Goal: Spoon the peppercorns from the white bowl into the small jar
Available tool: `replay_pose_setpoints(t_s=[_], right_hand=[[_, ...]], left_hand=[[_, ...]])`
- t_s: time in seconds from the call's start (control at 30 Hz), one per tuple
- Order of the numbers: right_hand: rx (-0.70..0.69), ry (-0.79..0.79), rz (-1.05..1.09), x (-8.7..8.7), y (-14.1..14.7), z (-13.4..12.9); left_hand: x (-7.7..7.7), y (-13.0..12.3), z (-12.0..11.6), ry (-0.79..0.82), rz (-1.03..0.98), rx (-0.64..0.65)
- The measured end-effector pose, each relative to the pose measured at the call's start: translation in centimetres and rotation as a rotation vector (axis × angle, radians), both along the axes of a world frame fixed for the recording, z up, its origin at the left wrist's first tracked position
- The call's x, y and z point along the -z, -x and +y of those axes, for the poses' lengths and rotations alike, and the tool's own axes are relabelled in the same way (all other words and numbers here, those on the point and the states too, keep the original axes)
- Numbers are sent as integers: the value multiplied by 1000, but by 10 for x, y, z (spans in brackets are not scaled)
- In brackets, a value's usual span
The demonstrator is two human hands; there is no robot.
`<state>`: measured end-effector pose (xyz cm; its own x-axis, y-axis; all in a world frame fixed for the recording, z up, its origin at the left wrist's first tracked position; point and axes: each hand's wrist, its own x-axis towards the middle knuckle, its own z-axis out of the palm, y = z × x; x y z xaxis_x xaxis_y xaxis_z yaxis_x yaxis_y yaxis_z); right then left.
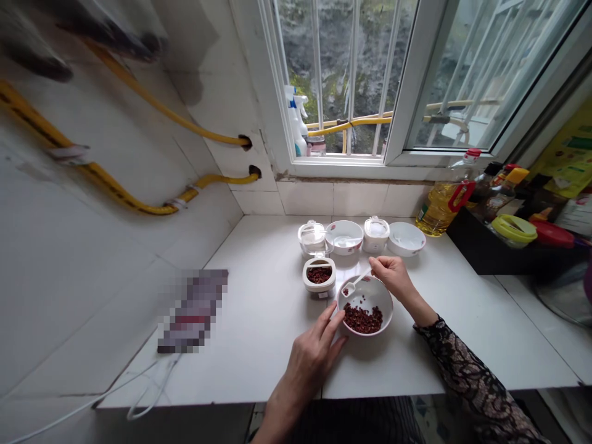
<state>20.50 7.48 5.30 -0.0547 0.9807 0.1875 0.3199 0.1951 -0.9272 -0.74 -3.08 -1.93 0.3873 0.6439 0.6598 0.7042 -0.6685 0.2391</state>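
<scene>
In my right hand (392,276) is a small white spoon (355,285), pinched by its handle, its scoop tilted over the white bowl (389,299). A few dark red bits sit in the scoop. More dark red dried pieces (363,319), perhaps peppercorns, lie in the bottom of that bowl. My left hand (315,346) rests its outstretched fingers against the bowl's left side. Just behind my left hand stands a square cream-rimmed jar (319,290), its top uncovered, filled with similar red pieces.
Behind stand a clear-lidded container (312,237), a white bowl (345,238), a white-filled jar (377,233) and another bowl (407,239). An oil bottle (441,200) and a black box (478,243) of condiments are at right. A blurred-out object (194,311) and white cable (150,394) lie left.
</scene>
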Motion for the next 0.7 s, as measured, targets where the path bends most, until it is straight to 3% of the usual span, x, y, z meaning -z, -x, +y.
replay_pose_setpoints(t_s=[0.17, 0.3, 0.43, 0.57, 0.7], right_hand=[[66, -251, -77, -22, 19, 2], [130, -706, -377, -36, 39, 0], [17, -1076, -685, -34, 51, -4], [59, -1111, -631, -36, 41, -8], [145, -896, -429, -38, 10, -8]], left_hand=[[-2, 0, 0, -1, 2, -5], [-2, 0, -1, -2, 7, -8], [-2, -1, 0, -28, 0, -4], [-3, -1, 0, -20, 12, -7], [-2, -1, -1, -8, 4, -7]])
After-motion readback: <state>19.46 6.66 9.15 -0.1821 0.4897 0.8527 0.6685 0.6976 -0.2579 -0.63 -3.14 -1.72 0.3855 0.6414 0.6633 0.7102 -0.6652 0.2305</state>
